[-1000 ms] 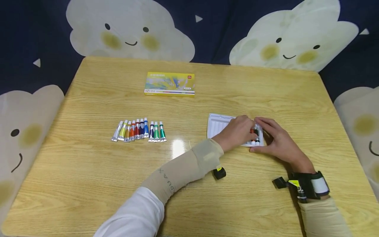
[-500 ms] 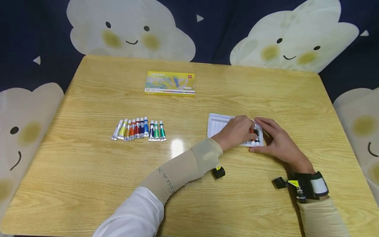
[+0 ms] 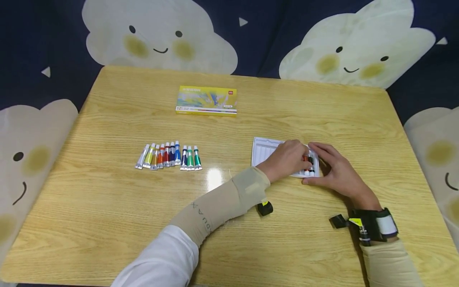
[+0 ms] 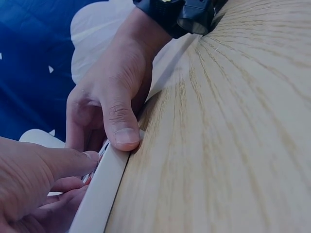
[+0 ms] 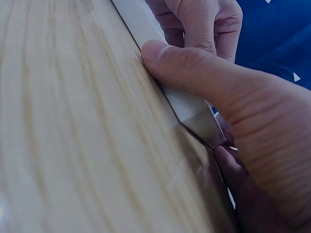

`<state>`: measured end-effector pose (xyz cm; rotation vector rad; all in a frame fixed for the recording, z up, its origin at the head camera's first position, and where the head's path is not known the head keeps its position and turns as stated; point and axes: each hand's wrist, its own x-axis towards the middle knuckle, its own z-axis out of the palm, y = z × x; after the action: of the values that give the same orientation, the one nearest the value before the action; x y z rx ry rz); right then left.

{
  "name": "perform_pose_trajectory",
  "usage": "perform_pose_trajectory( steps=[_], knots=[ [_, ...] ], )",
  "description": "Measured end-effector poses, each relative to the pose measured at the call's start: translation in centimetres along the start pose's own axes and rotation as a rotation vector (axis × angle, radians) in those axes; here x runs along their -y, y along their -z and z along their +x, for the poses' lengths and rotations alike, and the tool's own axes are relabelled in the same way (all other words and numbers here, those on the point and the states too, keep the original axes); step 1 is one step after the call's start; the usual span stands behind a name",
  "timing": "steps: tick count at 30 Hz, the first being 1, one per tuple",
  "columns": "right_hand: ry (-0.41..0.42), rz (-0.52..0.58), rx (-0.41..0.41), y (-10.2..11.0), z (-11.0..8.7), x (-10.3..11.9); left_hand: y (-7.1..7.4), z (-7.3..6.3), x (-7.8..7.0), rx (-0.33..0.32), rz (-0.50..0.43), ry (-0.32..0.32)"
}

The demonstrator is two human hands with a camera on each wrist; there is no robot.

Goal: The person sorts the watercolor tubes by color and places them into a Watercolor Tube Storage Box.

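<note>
A white plastic tray (image 3: 263,152) with moulded slots lies right of the table's middle. My left hand (image 3: 287,160) reaches over it, with curled fingers and thumb pinching an orange-red paint tube (image 3: 306,173) in the right part of the tray. Beside that tube lies one with a dark label (image 3: 311,161). Around the tray's right end, my right hand (image 3: 338,172) grips it, thumb on the near wall and fingers at the far side. In the right wrist view the thumb (image 5: 165,56) presses the tray's outer wall (image 5: 187,104). My left fingers hide the middle of the tray.
Several paint tubes (image 3: 166,155) lie in a row on the left half of the wooden table (image 3: 107,223). A flat yellow paint box (image 3: 206,101) lies further back. Behind the table hangs a dark blue cloth (image 3: 258,36) with cloud faces.
</note>
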<state>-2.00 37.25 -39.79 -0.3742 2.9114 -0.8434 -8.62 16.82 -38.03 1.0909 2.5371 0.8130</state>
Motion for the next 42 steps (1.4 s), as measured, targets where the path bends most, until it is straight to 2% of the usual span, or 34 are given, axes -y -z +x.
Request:
perform_pose_trajectory(
  steps=[23, 31, 42],
  knots=[
    [0.011, -0.006, -0.029, 0.1, 0.1, -0.1, 0.4, -0.1, -0.2, 0.019, -0.007, 0.011],
    [0.033, 0.008, -0.036, -0.2, 0.1, -0.1, 0.5, -0.5, -0.1, 0.023, 0.052, -0.057],
    [0.008, 0.009, -0.013, -0.1, 0.0, -0.2, 1.4, -0.8, -0.1, 0.008, 0.014, -0.129]
  ],
)
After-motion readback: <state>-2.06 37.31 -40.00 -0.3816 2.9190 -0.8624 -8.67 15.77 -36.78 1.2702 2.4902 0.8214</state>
